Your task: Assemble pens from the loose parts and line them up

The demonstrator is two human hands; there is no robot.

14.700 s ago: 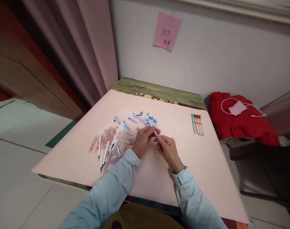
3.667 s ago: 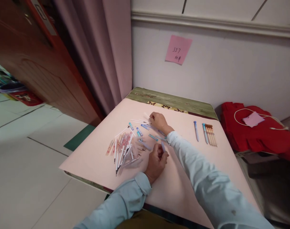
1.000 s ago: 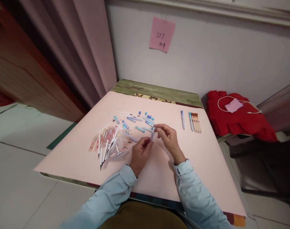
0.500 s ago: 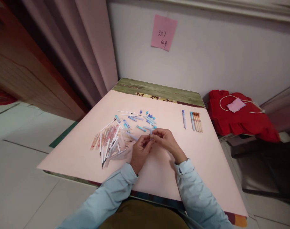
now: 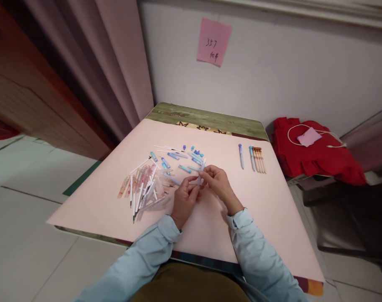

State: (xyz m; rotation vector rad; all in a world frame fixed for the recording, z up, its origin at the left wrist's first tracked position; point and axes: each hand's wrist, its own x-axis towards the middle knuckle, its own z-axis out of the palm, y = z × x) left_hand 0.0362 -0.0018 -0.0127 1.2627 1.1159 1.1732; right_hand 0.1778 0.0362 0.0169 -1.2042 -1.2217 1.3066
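Note:
Both hands meet over the middle of the paper-covered table [image 5: 260, 218]. A pale purple pen barrel [image 5: 200, 179] stands nearly upright between them, a white thin piece rising from its top. My right hand [image 5: 220, 184] is closed, thumb and fingers pinching the barrel. Lower down, my left hand [image 5: 185, 200] has its fingers closed at the barrel's bottom end; the fingers partly hide that end. Just beyond the hands lie blue and purple pen parts [image 5: 185, 169] and small pen toppers [image 5: 198, 153]. Left of my left hand is a heap of white refills [image 5: 141, 195] and clear pen barrels [image 5: 156, 204].
Assembled pens lie at the right: a purple pen [image 5: 241, 156], a blue pen [image 5: 252, 159] and several brown-topped pens [image 5: 260, 160]. A red cloth [image 5: 304, 161] with a white cable is beyond the table's right edge. The wall bears a pink note [image 5: 214, 42].
The pen barrel has tilted to the right at its top, and the white piece stands slightly higher. My right hand has shifted slightly. The view has moved a little.

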